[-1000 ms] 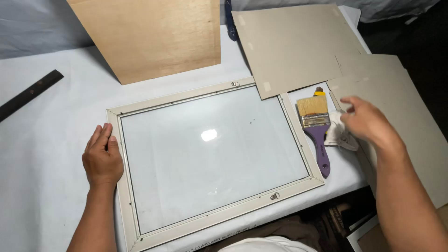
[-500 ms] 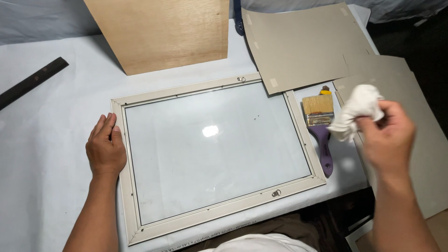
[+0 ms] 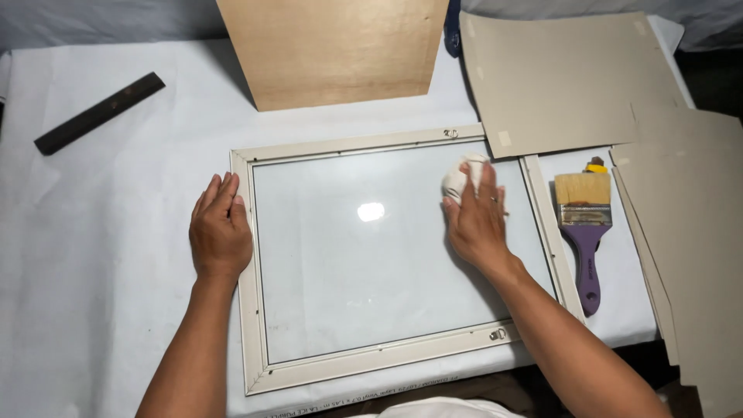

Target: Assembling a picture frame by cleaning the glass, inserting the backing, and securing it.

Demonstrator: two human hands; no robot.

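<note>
Cloth (image 3: 458, 182) under right hand (image 3: 476, 224) on glass (image 3: 371, 263); left hand (image 3: 220, 232) pins frame edge (image 3: 246, 310).

White-covered table (image 3: 101, 255) under bright overhead light, dark floor (image 3: 712, 77) beyond its right edge.

Bright overhead light, sharp focus; white glare spot on glass (image 3: 371, 211); soft shadows beside arms; dark corners.
</note>
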